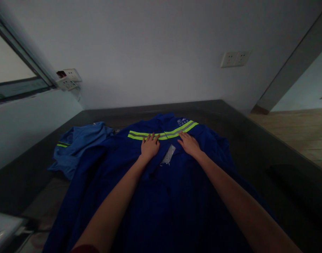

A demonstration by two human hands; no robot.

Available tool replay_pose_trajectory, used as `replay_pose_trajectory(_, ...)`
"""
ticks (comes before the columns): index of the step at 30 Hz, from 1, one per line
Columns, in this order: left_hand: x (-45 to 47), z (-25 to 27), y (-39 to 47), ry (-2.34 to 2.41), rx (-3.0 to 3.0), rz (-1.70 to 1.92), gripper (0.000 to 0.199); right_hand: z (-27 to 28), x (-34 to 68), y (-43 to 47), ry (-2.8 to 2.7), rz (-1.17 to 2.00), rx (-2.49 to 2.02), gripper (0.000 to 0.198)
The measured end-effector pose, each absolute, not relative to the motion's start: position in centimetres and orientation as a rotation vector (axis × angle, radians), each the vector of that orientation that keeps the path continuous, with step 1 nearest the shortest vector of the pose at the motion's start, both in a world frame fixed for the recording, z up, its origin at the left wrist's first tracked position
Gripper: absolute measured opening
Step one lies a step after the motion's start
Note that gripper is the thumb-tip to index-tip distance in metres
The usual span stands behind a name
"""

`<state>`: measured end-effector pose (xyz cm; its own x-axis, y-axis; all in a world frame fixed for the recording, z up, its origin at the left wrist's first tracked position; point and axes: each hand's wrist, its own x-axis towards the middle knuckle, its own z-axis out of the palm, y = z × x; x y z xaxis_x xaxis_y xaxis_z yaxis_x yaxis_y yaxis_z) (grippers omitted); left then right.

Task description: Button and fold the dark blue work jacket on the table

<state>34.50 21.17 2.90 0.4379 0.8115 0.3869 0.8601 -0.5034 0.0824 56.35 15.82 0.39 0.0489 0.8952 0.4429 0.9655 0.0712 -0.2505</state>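
Note:
A dark blue work jacket [155, 196] lies spread out front side up on a dark table, its collar toward the wall. A yellow-green and grey reflective stripe [134, 135] crosses its chest, and white printing shows near the shoulder on the right. My left hand [150, 147] rests flat on the chest, fingertips on the stripe left of the front opening. On the other side of the opening, my right hand [189, 144] lies with fingers stretched out, touching the stripe. Between and below the hands, a greyish tag [169, 154] shows at the opening.
A lighter blue garment [84, 144] with a reflective stripe lies crumpled at the left on the dark table [203, 105]. A black object [295, 186] sits at the right. Wall sockets [235, 59] are behind. A pale object [5, 228] is at the lower left.

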Motion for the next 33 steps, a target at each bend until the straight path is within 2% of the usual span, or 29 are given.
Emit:
replay_pose_trajectory(5,35.4,3.3,22.6,-1.597,-2.503,-0.52,0.048,1.9,56.5,16.8,-1.882,-0.066,-1.828,0.05)
replay_pose_trajectory(10,35.9,3.5,24.0,-1.59,-2.509,-0.56,0.049,3.9,56.6,15.4,-1.935,-0.085,-1.715,0.046)
replay_pose_trajectory(17,35.3,4.5,21.8,-1.443,-2.552,-0.687,0.045,5.8,54.0,10.1,-1.772,-0.095,-1.615,0.027)
replay_pose_trajectory(21,33.7,4.3,18.3,-1.14,-2.778,-0.905,0.034,6.1,53.0,7.9,-1.679,0.04,-1.796,0.015)
replay_pose_trajectory(23,32.8,3.7,16.8,-1.079,-2.895,-0.961,0.029,5.9,52.6,7.3,-1.698,0.106,-1.878,0.018)
replay_pose_trajectory(26,31.9,2.6,15.4,-1.157,-2.964,-1.019,0.023,5.4,51.3,7.2,-1.737,0.123,-1.981,0.035)
replay_pose_trajectory(30,31.6,1.5,15.0,-1.166,-2.952,-0.992,0.017,4.4,48.8,7.7,-1.767,-0.057,-2.185,0.054)
replay_pose_trajectory(33,31.4,1.3,15.2,-1.101,-2.958,-0.934,0.015,3.9,47.7,8.0,-1.752,-0.165,-2.198,0.052)
